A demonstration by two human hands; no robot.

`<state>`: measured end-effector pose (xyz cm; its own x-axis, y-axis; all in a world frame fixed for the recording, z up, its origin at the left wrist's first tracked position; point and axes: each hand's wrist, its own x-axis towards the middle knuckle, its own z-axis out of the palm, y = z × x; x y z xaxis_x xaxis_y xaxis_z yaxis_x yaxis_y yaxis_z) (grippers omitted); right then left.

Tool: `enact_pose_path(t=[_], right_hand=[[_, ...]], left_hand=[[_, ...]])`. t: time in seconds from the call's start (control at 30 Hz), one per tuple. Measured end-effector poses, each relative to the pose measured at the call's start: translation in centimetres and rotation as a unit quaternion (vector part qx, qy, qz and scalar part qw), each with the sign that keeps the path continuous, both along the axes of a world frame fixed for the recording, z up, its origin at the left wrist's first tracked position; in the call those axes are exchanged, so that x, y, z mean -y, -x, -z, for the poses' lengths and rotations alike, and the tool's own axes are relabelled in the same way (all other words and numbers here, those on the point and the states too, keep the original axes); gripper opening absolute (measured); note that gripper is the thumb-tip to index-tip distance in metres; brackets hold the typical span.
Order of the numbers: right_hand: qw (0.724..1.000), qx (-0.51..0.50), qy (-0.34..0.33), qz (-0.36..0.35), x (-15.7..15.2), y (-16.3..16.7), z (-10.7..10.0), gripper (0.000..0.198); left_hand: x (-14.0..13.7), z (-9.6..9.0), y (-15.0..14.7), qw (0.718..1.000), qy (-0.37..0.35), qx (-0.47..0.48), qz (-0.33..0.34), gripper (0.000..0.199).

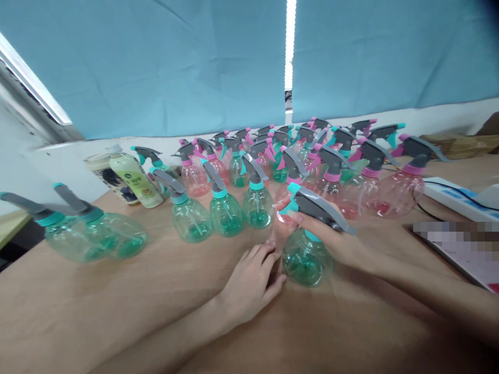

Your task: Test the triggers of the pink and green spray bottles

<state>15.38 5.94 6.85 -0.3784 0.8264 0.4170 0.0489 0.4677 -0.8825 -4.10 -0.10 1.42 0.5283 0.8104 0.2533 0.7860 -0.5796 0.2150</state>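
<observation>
Holding one clear green spray bottle (306, 265) upright by its neck and grey trigger head: the right hand (339, 243), closed around it. Location: front of the wooden table (156, 317). Contents: deeper green at the base; liquid or thick plastic, cannot tell.

Left hand (249, 283): grasping nothing visible, fingers bent and spread, low over the table just beside that bottle; contact cannot be told.

Three green spray bottles (226, 215), in a row beyond the left hand: teal collars, grey heads, pale tubes inside, darker green at the bottom.

Two green spray bottles (131, 238), far left: one partly overlapping the other in view, likewise darker below.

Pink spray bottles (403, 191), mixed with green ones at the back: pink collars, deeper red low in the front ones.

One pale-green labelled bottle (136, 179), back left: contents not discernible.
</observation>
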Motion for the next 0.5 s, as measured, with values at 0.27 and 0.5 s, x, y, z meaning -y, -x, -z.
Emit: enact_pose_path(t=[0.27, 0.5], right_hand=[[1.0, 0.0, -0.023, 0.007, -0.03, 0.03, -0.05, 0.022], [1.0, -0.005, -0.028, 0.005, -0.08, 0.07, -0.08, 0.02]], left_hand=[[-0.13, 0.05, -0.05, 1.0, 0.001, -0.003, 0.002, 0.028], [-0.14, 0.07, -0.04, 1.0, 0.002, 0.001, 0.002, 0.028]])
